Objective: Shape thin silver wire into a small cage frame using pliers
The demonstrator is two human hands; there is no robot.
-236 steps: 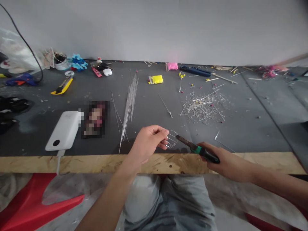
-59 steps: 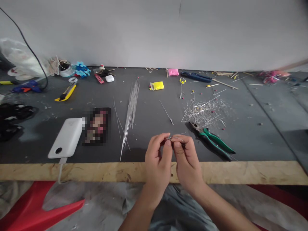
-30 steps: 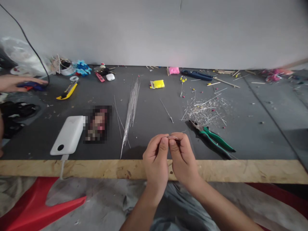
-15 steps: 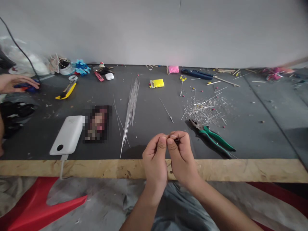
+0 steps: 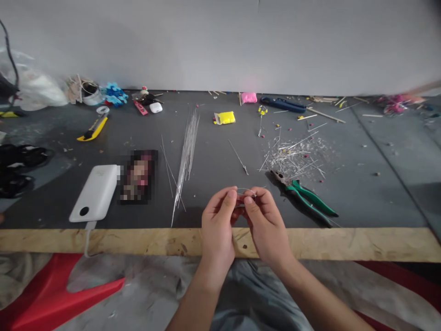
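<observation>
Between my two hands a thin piece of wire (image 5: 245, 189) curves in a small arc above the table's front edge. My left hand (image 5: 219, 214) pinches one end of it between thumb and forefinger. The other end is pinched by my right hand (image 5: 263, 214), where a small twisted bit shows at the fingertips. Just beyond lies a short wire with a twisted end (image 5: 244, 166). To the right are green-handled pliers (image 5: 308, 197), jaws toward a heap of cut wire pieces (image 5: 292, 154). A bundle of long straight wires (image 5: 189, 147) lies to the left.
A white power bank (image 5: 94, 193) with a cable and a blurred-out phone (image 5: 139, 177) lie left. Farther back are a yellow cutter knife (image 5: 94, 126), a yellow packet (image 5: 224, 118), a pink packet (image 5: 248, 98) and a dark blue tool (image 5: 284, 105). Wood edges the table (image 5: 138, 241).
My hands have moved slightly apart, and more of the wire arc shows between them. At the far left, another person's hand has left the view.
</observation>
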